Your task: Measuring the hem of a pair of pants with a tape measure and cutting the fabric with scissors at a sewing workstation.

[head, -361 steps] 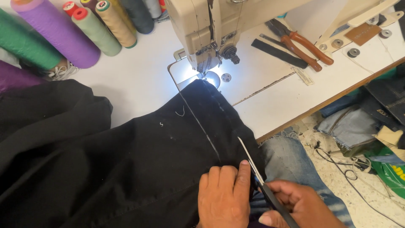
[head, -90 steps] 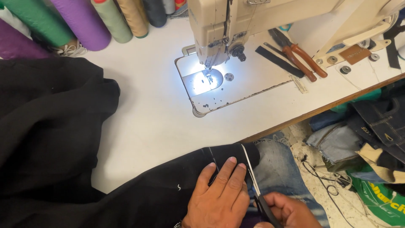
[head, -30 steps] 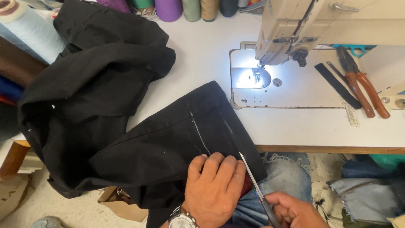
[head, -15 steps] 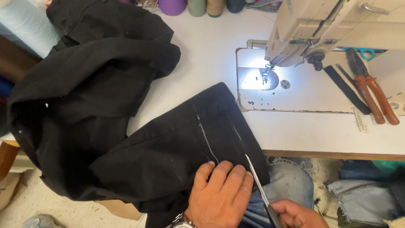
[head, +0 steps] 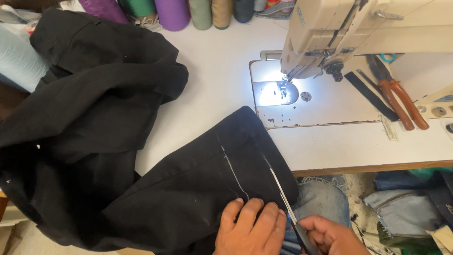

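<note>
A large black fabric (head: 108, 141) is heaped over the left of the white table (head: 222, 71), with one flat panel reaching toward me. A pale chalk line (head: 233, 170) runs down that panel. My left hand (head: 252, 229) lies flat on the cloth at its near end, fingers together, holding nothing. My right hand (head: 332, 236) grips a pair of scissors (head: 285, 203), whose thin blades point away from me along the fabric's right edge, just beside my left fingers. A cream sewing machine (head: 349, 33) stands at the back right, its lamp lighting the needle plate (head: 276, 92).
Thread cones (head: 188, 12) in purple, green, tan and dark colours line the table's back edge. Orange-handled pliers (head: 398, 97) and a black strip (head: 373, 97) lie right of the machine. Denim scraps (head: 406, 212) lie on the floor at the right. A pale blue cone (head: 16, 59) stands far left.
The view has shifted slightly. Both hands stay at the panel's near end, left flat on the cloth and right holding the scissors along the edge.
</note>
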